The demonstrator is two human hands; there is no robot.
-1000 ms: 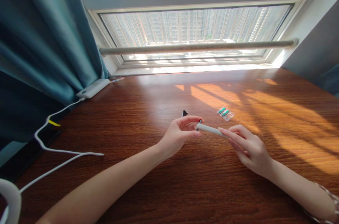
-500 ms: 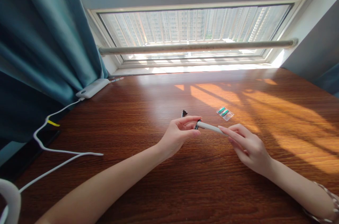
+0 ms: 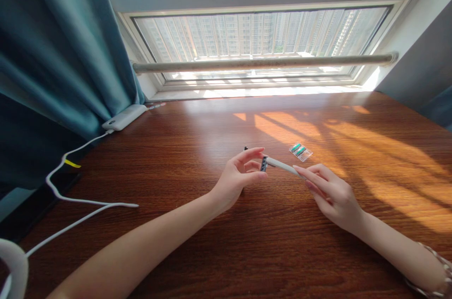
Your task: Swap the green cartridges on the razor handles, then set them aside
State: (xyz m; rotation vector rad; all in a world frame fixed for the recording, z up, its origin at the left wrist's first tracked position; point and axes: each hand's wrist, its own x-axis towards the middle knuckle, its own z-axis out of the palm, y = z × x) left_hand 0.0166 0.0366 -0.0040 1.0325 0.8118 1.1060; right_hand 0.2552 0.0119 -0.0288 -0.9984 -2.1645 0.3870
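My right hand (image 3: 330,195) pinches the end of the white handle of a razor (image 3: 282,165) between thumb and fingertips. The razor's black head (image 3: 263,164) points left, toward my left hand (image 3: 242,172). Thumb and fingers of that hand are spread around the head, with a gap above it; whether the thumb touches its lower end I cannot tell. A small black object (image 3: 246,148) lies behind my left hand, mostly hidden. Beyond the hands sits a clear plastic case (image 3: 301,151) with two teal-and-black blade cartridges inside.
The brown wooden table (image 3: 197,252) reaches to the window (image 3: 264,35), with a pale bar (image 3: 261,62) across it. At left lie a white power bank (image 3: 126,117) and a white cable (image 3: 77,201) with a yellow tag, beside a blue curtain (image 3: 70,40).
My left fingers have spread apart from the razor's head, which they were pinching. The head has turned so its face shows more. My right hand keeps its hold with little movement.
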